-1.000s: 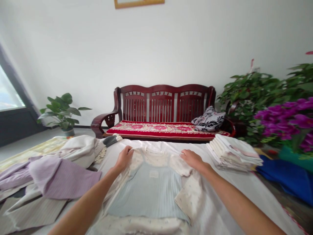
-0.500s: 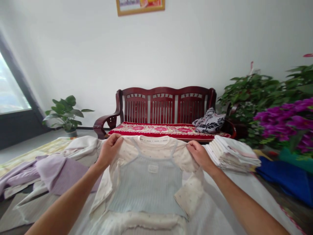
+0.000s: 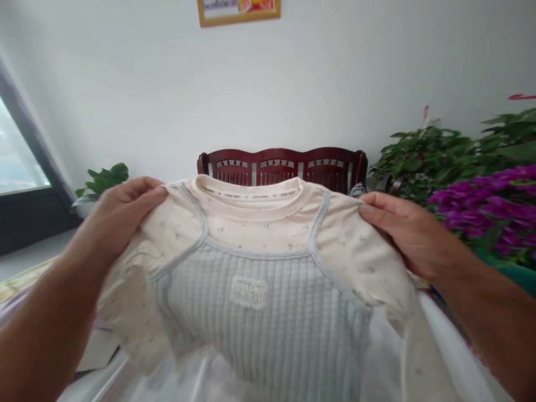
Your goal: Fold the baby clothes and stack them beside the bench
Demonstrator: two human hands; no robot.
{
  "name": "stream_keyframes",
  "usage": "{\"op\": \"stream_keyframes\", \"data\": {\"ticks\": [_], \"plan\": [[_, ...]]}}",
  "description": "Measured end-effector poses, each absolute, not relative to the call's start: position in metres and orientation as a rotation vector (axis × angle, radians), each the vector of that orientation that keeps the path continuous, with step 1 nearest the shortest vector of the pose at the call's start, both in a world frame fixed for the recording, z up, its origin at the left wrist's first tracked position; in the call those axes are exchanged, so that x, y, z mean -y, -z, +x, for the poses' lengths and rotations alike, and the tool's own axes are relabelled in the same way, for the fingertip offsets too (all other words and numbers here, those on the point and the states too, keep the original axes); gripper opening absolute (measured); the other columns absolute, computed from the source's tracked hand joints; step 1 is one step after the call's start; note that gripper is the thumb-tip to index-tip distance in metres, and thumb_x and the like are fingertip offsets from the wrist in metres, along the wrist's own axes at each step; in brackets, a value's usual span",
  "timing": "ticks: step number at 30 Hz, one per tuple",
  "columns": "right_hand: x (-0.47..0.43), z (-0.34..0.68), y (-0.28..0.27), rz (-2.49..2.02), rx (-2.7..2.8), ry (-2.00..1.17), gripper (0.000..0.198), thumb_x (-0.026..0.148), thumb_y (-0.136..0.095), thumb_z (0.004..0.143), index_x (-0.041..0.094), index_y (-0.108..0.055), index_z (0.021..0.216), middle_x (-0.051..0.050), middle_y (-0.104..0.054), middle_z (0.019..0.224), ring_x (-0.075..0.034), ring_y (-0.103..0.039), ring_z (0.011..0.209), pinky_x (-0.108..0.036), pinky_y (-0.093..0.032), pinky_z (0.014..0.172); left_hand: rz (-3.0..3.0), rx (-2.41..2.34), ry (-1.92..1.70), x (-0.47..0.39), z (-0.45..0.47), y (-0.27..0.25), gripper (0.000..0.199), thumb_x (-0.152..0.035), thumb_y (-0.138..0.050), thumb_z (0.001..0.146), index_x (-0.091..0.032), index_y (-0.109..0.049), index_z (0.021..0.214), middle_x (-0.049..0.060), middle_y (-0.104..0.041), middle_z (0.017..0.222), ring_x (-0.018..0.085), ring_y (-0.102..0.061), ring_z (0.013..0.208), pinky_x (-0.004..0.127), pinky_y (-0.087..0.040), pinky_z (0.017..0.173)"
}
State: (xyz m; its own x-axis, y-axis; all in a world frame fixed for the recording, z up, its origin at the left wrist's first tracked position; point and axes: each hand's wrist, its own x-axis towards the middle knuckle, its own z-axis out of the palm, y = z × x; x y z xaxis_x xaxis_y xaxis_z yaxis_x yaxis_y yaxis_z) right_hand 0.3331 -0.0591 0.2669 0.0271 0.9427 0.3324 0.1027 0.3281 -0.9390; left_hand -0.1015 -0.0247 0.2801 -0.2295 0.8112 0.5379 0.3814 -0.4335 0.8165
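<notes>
A small long-sleeved shirt point(image 3: 268, 301) hangs spread between my hands, its front facing me. The sleeves and yoke are cream with tiny prints; the ribbed body is pale blue-grey with a light patch on the chest. My left hand point(image 3: 125, 209) pinches one shoulder between thumb and fingers. On the other shoulder, my right hand point(image 3: 402, 229) has the same kind of grip. The shirt's lower hem is out of frame.
Beneath the shirt lies a white cloth point(image 3: 188, 379). Behind it is a dark red wooden bench point(image 3: 276, 159), mostly covered from view. Purple flowers point(image 3: 489, 206) and leafy plants point(image 3: 431, 162) stand at the right; another potted plant point(image 3: 103, 181) is at the left.
Both hands have lifted the shirt up and closer to me, off the white cloth. It now hides most of the bench seat and the folded stack at the right.
</notes>
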Motion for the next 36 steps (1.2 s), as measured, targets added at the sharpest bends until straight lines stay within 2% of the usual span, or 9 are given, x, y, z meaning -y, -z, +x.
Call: {"op": "stream_keyframes", "data": {"ticks": [4,8,12,19,22,24,28,31,36], "plan": [[-0.007,0.338,-0.21,-1.231,1.586,-0.709,0.028,0.049,-0.063,0.081,0.022,-0.06,0.084,0.002,-0.063,0.072,-0.015,-0.056,0.063,-0.026,-0.042,0.057,1.914,-1.534,-1.392,-0.05,-0.093,-0.232,0.03,-0.047,-0.062,0.081,-0.018,-0.059,0.075,-0.004,-0.054,0.061,0.01,-0.046,0.053,0.02,-0.034,0.05],[-0.075,0.345,-0.124,-1.69,1.777,-0.356,0.016,0.032,-0.053,0.087,0.019,-0.062,0.084,-0.003,-0.07,0.085,-0.017,-0.062,0.077,-0.025,-0.039,0.063,2.118,-1.907,-0.95,-0.112,-0.072,-0.146,0.022,-0.036,-0.052,0.084,-0.018,-0.063,0.076,0.0,-0.063,0.07,0.016,-0.058,0.068,0.024,-0.038,0.059],[-0.1,0.345,-0.07,-1.984,1.797,-0.235,0.017,0.03,-0.05,0.091,0.022,-0.065,0.087,-0.004,-0.073,0.088,-0.019,-0.063,0.08,-0.026,-0.033,0.062,2.112,-2.023,-0.674,-0.135,-0.054,-0.084,0.016,-0.025,-0.052,0.084,-0.019,-0.066,0.079,0.004,-0.07,0.079,0.02,-0.064,0.077,0.026,-0.04,0.065],[-0.112,0.341,-0.07,-2.1,1.869,-0.065,0.026,0.038,-0.043,0.098,0.026,-0.065,0.103,-0.005,-0.074,0.101,-0.022,-0.066,0.09,-0.029,-0.033,0.065,2.093,-2.172,-0.606,-0.154,-0.051,-0.074,0.026,-0.034,-0.045,0.094,-0.021,-0.067,0.1,0.01,-0.073,0.097,0.028,-0.067,0.092,0.033,-0.045,0.073],[-0.117,0.336,-0.066,-2.151,1.911,-0.062,0.024,0.032,-0.044,0.098,0.024,-0.066,0.104,-0.008,-0.073,0.107,-0.024,-0.066,0.094,-0.031,-0.036,0.068,2.115,-2.228,-0.552,-0.154,-0.043,-0.068,0.03,-0.024,-0.048,0.092,-0.019,-0.064,0.116,0.014,-0.071,0.112,0.031,-0.065,0.108,0.039,-0.047,0.087],[-0.112,0.332,-0.06,-2.147,1.951,-0.045,0.023,0.026,-0.047,0.095,0.022,-0.065,0.109,-0.01,-0.071,0.115,-0.026,-0.064,0.102,-0.032,-0.038,0.075,2.178,-2.208,-0.529,-0.147,-0.031,-0.059,0.039,-0.019,-0.052,0.089,-0.019,-0.06,0.128,0.015,-0.065,0.129,0.031,-0.057,0.124,0.042,-0.042,0.101],[-0.078,0.33,-0.057,-2.092,2.071,0.063,0.031,0.02,-0.047,0.092,0.019,-0.061,0.119,-0.012,-0.066,0.123,-0.027,-0.058,0.115,-0.035,-0.038,0.087,2.466,-1.872,-0.504,-0.118,-0.001,-0.033,0.044,-0.027,-0.046,0.097,-0.017,-0.054,0.139,0.013,-0.053,0.147,0.027,-0.041,0.142,0.039,-0.031,0.117],[-0.044,0.339,-0.062,-2.177,2.116,0.041,0.032,0.02,-0.048,0.088,0.019,-0.06,0.117,-0.013,-0.063,0.123,-0.029,-0.057,0.114,-0.036,-0.039,0.083,2.599,-1.642,-0.466,-0.099,0.014,-0.011,0.05,-0.037,-0.04,0.1,-0.017,-0.047,0.146,0.015,-0.047,0.153,0.028,-0.037,0.145,0.043,-0.029,0.119],[-0.001,0.368,-0.06,-2.385,2.137,-0.086,0.041,0.012,-0.051,0.077,0.019,-0.057,0.117,-0.015,-0.06,0.121,-0.032,-0.06,0.112,-0.036,-0.041,0.075,2.625,-1.679,-0.356,-0.089,0.021,0.015,0.056,-0.047,-0.039,0.1,-0.021,-0.044,0.149,0.014,-0.039,0.158,0.034,-0.033,0.147,0.049,-0.027,0.119]]}}
